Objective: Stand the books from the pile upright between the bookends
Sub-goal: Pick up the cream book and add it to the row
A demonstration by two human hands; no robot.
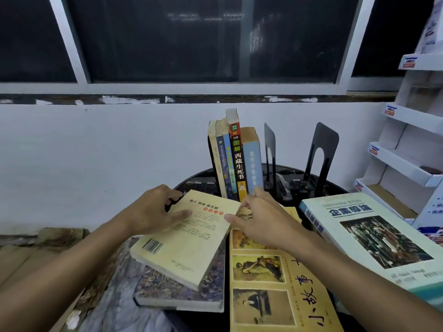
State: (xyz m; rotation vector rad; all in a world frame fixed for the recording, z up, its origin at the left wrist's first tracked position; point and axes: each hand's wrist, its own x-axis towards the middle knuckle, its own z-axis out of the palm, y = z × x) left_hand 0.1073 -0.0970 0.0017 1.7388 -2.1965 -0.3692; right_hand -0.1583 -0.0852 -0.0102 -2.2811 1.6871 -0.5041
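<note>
Several books [236, 161] stand upright on the round black table [335, 188], their left bookend mostly hidden behind them. A black bookend [269, 152] stands just right of them, and a second black bookend [322, 156] farther right. A cream-yellow paperback [189, 243] lies back cover up on a dark floral book [182, 293]. My left hand [155, 212] grips its far left corner, thumb on the cover. My right hand [259, 219] holds its far right corner, thumb on the cover, fingers near the foot of the standing books.
A large yellow book with picture panels [271, 283] lies flat under my right forearm. A pale green textbook [378, 238] lies at the right. White cardboard display shelves [407, 140] stand at the far right. A white wall and dark window are behind the table.
</note>
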